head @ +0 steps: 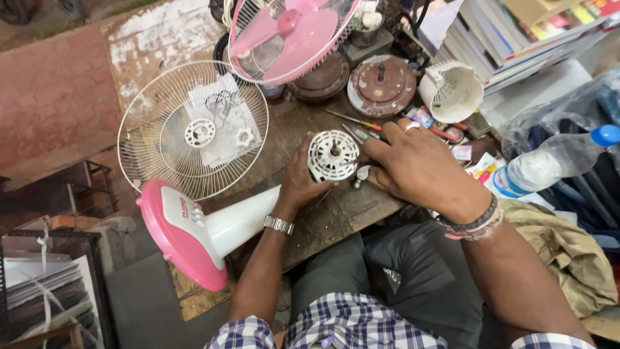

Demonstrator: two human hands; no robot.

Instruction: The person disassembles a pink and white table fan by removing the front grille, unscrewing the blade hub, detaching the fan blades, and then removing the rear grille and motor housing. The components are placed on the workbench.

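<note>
Head view: at your worn bench (336,216), a white grille (192,129) lies flat beside the pink-and-white fan stand (206,226). Your right hand (413,165) rests fingers curled against the white motor (332,155), grip unclear. Your left hand (300,181) cups the motor from the other side, at the bench's middle. A screwdriver (354,120) lies just beyond.

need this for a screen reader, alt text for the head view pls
Seen from above, a person's left hand and right hand hold a round white fan motor on a cluttered wooden workbench. A white wire fan guard and a pink-and-white fan stand lie to the left.
</note>
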